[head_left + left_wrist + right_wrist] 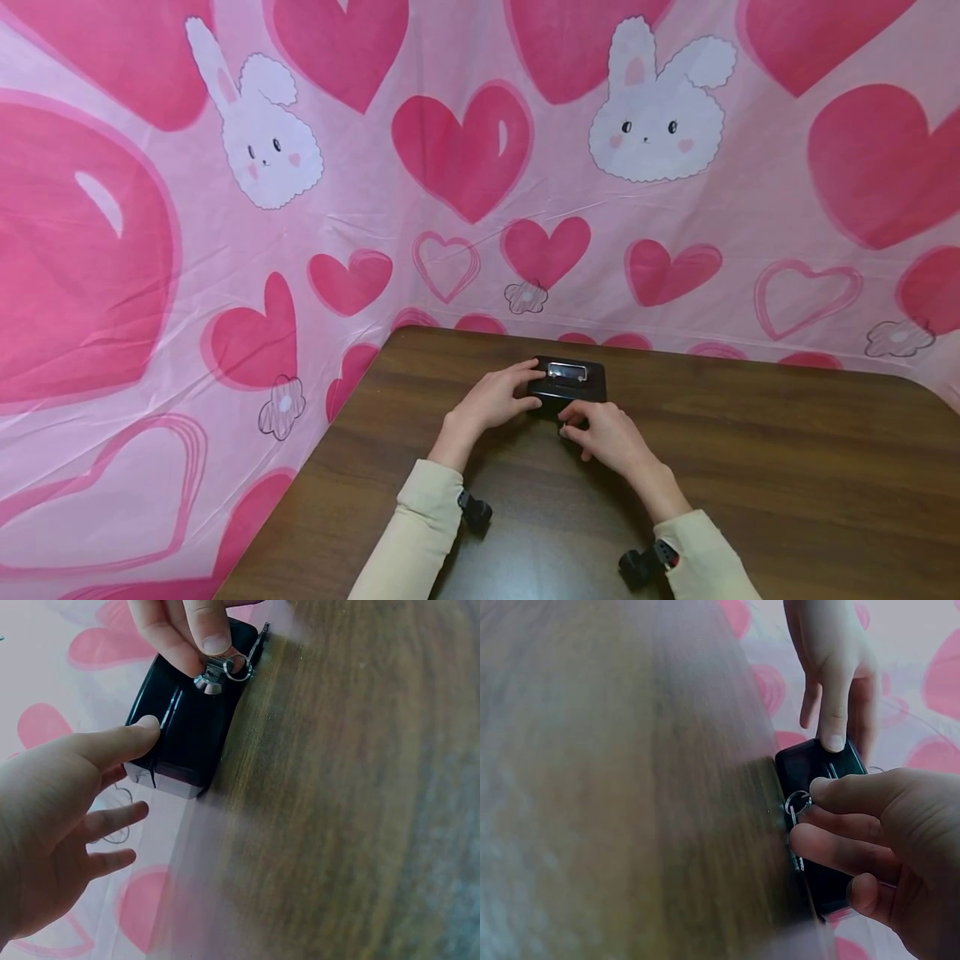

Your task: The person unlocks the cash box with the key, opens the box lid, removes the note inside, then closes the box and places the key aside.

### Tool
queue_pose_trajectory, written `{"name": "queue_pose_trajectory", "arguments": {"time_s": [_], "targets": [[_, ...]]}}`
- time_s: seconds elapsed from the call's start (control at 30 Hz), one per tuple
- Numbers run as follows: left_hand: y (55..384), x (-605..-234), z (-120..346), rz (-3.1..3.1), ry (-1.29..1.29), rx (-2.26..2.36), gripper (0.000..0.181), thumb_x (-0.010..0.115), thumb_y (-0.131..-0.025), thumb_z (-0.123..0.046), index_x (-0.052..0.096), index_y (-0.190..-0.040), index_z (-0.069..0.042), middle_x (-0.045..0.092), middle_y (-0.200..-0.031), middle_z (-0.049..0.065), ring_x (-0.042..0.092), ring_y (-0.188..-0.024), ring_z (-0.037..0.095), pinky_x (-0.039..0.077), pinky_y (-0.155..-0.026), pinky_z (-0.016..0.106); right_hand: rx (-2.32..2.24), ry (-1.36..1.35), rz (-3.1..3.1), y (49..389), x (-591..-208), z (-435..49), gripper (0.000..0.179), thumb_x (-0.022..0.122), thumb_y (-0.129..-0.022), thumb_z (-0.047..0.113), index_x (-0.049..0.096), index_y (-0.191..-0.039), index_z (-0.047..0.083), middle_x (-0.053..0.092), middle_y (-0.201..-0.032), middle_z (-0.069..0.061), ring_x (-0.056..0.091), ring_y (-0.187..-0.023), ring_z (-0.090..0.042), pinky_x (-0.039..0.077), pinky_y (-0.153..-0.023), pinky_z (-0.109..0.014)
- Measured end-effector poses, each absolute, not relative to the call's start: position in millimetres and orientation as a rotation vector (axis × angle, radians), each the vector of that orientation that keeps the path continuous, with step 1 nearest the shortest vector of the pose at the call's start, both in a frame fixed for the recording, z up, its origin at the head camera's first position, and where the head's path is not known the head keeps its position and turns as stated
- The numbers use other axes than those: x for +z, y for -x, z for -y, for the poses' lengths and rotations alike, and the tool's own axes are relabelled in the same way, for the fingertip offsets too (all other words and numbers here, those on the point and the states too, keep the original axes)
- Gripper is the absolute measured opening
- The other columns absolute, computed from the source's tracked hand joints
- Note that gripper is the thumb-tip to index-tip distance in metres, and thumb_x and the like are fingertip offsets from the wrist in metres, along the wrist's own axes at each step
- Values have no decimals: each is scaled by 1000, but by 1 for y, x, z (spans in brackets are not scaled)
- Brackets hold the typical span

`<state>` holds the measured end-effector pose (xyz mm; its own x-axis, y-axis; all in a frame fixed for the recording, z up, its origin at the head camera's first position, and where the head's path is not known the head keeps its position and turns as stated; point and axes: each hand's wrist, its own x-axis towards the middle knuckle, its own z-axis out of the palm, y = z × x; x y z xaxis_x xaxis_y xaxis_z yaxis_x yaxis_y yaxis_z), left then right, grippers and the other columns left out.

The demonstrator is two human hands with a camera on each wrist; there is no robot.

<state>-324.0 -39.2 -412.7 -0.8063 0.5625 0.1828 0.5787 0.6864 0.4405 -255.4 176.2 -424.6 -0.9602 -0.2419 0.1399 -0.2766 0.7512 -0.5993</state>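
A black metal lockbox (551,402) with a silver handle (567,372) on its lid lies near the table's back edge. Its round silver lock (209,684) is on the front face, with a key in it. Thumb and forefinger of my right hand (611,437) pinch that key at the lock. From the key hangs a small ring (798,802) with a second key (260,643). My left hand (492,400) touches the box's left end, thumb on the front and a finger on the lid, fingers mostly straight and spread. The pinched key is largely hidden by fingertips.
The brown wooden table (750,467) extends to both sides and toward me. Behind and to the left hangs a pink cloth (465,50) with hearts and rabbits, close to the table edge. Small black cameras (475,512) sit on both wrists.
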Motion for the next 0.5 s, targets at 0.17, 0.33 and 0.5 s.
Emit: {"name": "queue_pose_trajectory", "arguments": {"time_s": [0.17, 0.33, 0.5], "targets": [[325, -414, 39, 2855, 964, -770, 51, 67, -94, -37, 56, -142, -24, 41, -157, -7, 46, -141, 17, 39, -115, 41, 1023, -436, 2884, 256, -425, -176, 16, 76, -87, 16, 73, -103, 12, 75, -91, -2, 58, -46, -11, 48, -51, -24], [324, -414, 39, 2858, 961, -787, 51, 67, -94, -36, 56, -142, -24, 41, -157, -7, 46, -141, 18, 39, -115, 41, 1082, -426, 2884, 256, -425, -177, 16, 76, -87, 15, 73, -103, 11, 75, -92, -4, 59, -47, -12, 48, -51, -24], [324, -413, 39, 2855, 963, -782, 51, 67, -94, -37, 56, -142, -26, 41, -157, -7, 46, -141, 17, 39, -115, 41, 1144, -422, 2874, 258, -426, -178, 15, 75, -88, 12, 73, -102, 9, 75, -93, -6, 59, -47, -14, 49, -51, -25]]}}
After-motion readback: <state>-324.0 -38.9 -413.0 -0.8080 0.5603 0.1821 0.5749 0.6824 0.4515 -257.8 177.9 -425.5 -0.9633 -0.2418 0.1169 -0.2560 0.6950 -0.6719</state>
